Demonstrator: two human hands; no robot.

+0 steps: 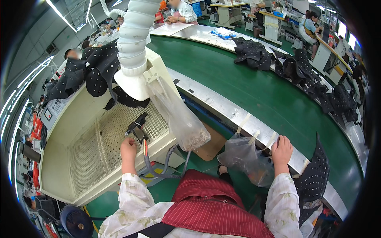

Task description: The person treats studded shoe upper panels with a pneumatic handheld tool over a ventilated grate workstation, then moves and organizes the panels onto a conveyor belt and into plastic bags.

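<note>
My left hand [128, 150] is over the near edge of a cream mesh-bottomed booth [93, 152]. Its fingers are curled together, and whatever they might hold is hidden. Just beyond them a black spray gun [137, 127] lies on the mesh, its hoses [152, 168] running over the booth's edge. My right hand [281, 150] rests on the metal rail [246, 123] of a green conveyor belt [222, 75], fingers stretched out and thumb apart. Nothing shows in it. Below the rail, a clear plastic bag [248, 158] hangs by tape next to that hand.
Dotted black pieces [97, 67] drape over the booth's far rim, beside a white duct [137, 35]. Another black piece [315, 174] hangs over the rail at right. More black pieces [254, 53] line the belt's far side. A plastic bag [178, 115] hangs from the booth. People sit beyond.
</note>
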